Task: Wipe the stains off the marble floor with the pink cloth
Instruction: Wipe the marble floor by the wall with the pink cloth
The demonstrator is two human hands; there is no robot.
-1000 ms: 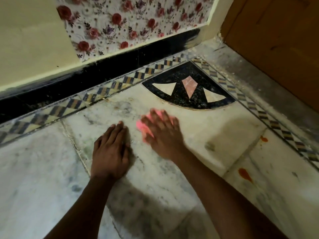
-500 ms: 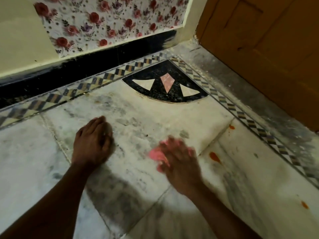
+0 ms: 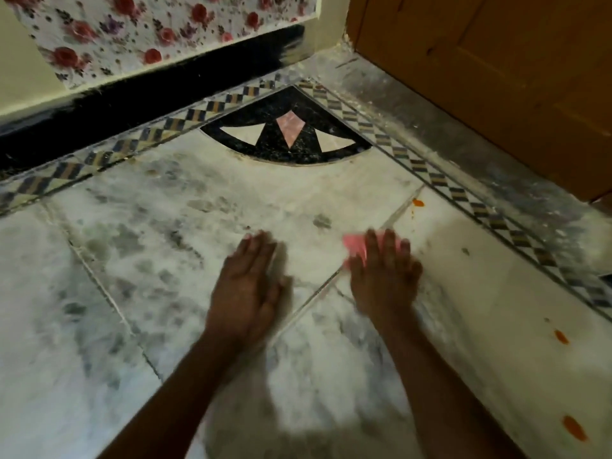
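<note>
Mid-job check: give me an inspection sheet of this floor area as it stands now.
Surface: marble floor, grey smudges, blurred.
Job's things: pink cloth under the right hand; orange stains at.
Clutter: nothing seen.
Hands: left hand flat, empty; right hand pressing the cloth, fingers spread.
Cables: nothing seen.
Surroundings: checkered border, black corner inlay, wooden door, floral wall covering.

Both forearms bare, no sleeves; left hand (image 3: 246, 289), right hand (image 3: 384, 279) ungloved.
</note>
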